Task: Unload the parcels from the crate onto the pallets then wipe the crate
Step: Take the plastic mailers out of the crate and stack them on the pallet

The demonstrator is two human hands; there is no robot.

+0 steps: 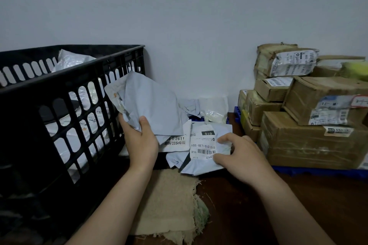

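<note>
Mailers [147, 101] of crumpled grey plastic, latticed crate [49, 81]

This looks like a parcel storeroom. Labelled cartons [310, 141] stack on a blue pallet [310, 172]; mailers [71, 59] fill a black crate [20, 125].

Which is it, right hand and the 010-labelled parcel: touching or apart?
Touching. Head view: the right hand curls thumb and fingertips onto the 010-labelled parcel at its right edge, no gap visible.
</note>
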